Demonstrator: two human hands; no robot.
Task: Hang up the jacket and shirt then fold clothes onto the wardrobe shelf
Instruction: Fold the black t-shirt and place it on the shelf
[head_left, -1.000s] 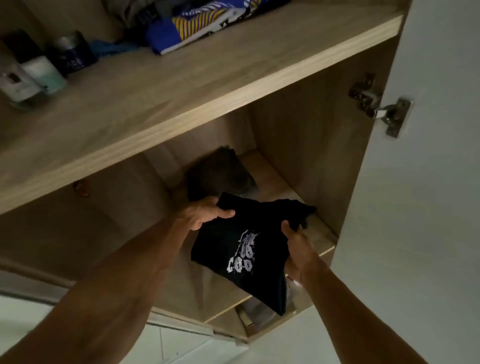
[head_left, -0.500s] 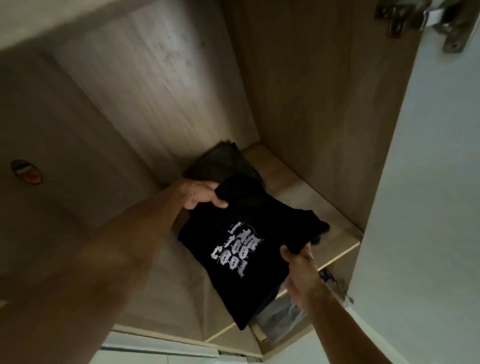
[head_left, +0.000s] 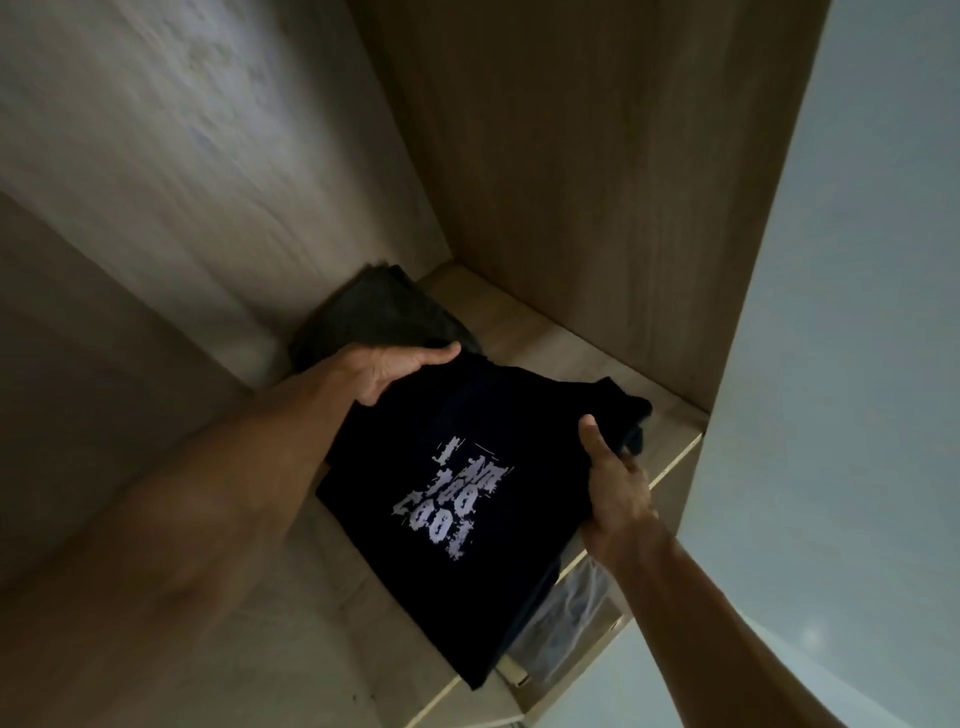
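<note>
Wardrobe shelf (head_left: 545, 332): left hand (head_left: 395, 371), right hand (head_left: 615, 488) grip black tee (head_left: 441, 457) by opposite edges, keeping folds flat; 11 o'clock pile (head_left: 384, 317), probably clothes.

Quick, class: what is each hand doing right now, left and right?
Left hand: holding the far edge of the folded black T-shirt, thumb on top.
Right hand: holding the same T-shirt's right edge, thumb on top.
</note>
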